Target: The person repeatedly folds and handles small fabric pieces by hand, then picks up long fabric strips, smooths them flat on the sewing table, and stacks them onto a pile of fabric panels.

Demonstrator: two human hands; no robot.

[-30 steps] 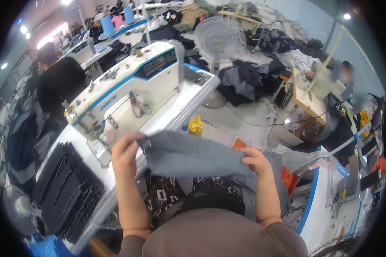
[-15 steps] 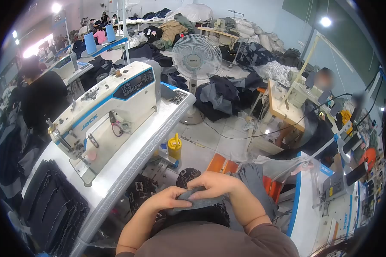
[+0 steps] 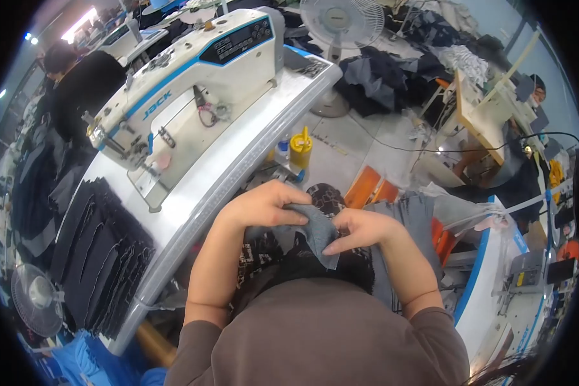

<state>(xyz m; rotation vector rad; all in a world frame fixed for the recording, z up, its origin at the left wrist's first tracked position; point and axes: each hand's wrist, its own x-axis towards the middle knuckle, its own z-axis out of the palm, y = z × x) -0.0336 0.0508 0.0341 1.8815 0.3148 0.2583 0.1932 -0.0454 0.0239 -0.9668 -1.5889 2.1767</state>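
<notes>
A small grey-blue piece of denim fabric [image 3: 316, 233] is stretched between my two hands above my lap. My left hand [image 3: 267, 204] pinches its upper left edge between thumb and fingers. On the other side, my right hand [image 3: 360, 230] grips the right edge, with the thumb low near a pointed corner. The fabric hangs tilted, its frayed lower tip pointing down. Beside my right forearm lies a stack of grey fabric pieces [image 3: 402, 222]. To the left stands a white Jack sewing machine [image 3: 186, 83], with a pile of dark denim pieces [image 3: 103, 257] on its table.
A yellow cup [image 3: 300, 149] stands below the table edge [image 3: 238, 170]. Small scissors [image 3: 206, 109] rest against the sewing machine. A standing fan [image 3: 344, 26] is ahead, with dark fabric heaps [image 3: 383, 74] behind it. Another machine table [image 3: 495, 257] is at my right; a person [image 3: 87, 90] sits far left.
My hands have moved apart and the fabric, formerly folded flat between them, now hangs turned with a corner downward. The view has tilted down, bringing the sewing machine higher in frame.
</notes>
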